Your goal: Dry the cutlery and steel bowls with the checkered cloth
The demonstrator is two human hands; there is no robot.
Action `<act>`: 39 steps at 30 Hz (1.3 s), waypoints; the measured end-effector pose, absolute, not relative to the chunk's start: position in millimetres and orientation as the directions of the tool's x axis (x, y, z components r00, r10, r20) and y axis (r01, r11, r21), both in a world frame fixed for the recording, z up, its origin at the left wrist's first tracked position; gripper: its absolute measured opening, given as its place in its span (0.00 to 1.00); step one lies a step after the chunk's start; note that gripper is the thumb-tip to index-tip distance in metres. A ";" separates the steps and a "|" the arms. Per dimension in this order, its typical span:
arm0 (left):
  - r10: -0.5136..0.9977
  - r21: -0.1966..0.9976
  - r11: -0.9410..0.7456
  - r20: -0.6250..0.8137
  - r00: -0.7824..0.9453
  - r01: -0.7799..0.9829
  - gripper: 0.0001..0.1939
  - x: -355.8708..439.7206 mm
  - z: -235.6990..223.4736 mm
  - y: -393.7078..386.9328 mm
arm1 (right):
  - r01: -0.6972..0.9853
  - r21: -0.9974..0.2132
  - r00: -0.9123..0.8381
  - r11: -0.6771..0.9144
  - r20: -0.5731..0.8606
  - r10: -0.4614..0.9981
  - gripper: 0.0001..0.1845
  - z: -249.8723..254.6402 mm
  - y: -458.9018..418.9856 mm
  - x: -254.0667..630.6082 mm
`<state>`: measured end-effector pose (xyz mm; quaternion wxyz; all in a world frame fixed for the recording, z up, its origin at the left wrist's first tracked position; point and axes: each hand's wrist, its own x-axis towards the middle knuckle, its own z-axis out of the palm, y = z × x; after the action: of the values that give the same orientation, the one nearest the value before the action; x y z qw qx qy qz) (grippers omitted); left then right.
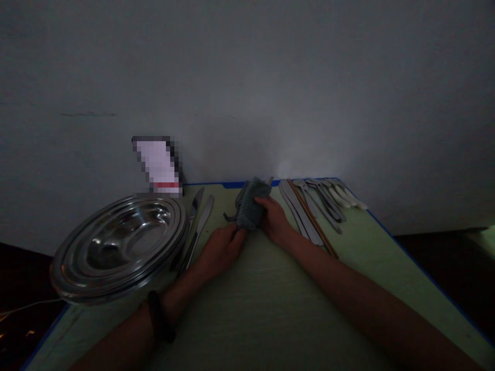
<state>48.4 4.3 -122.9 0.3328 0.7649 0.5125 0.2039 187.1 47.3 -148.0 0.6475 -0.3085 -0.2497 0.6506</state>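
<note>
My right hand [274,219] is closed around a grey-blue cloth [252,206], its thumb pressed on the front. From the cloth's upper right edge pokes the pale tip of a slim piece of cutlery [270,181]; the rest is wrapped and its kind cannot be told. My left hand [223,246], with a dark band on the wrist, is closed at the cloth's lower end, where the cutlery's other end seems to be; the fingers partly hide it. Just left of this hand lie two table knives [203,219].
A stack of shiny steel plates [116,278] stands on the left of the pale green table [247,319]. Behind it a blurred phone-like screen [160,162] leans on the wall. On the right lie more knives [299,211], brown chopsticks [311,219], forks and spoons [328,198].
</note>
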 end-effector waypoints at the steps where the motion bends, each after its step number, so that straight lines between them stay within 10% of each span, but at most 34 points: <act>1: 0.919 0.721 -0.254 -0.027 0.393 0.645 0.15 48.1 -122.6 4.4 | -0.686 -0.726 0.023 -0.039 -0.075 0.997 0.09 -147.6 46.8 186.9; 39: 0.936 0.702 -0.197 -0.073 0.345 0.684 0.25 53.5 -115.3 3.6 | -0.688 -0.725 0.115 0.027 -0.073 0.991 0.14 -154.8 50.2 188.2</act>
<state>53.5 3.6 -115.3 0.3312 0.7501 0.5400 0.1901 188.2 50.2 -154.8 0.6758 -0.3176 -0.2379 0.6211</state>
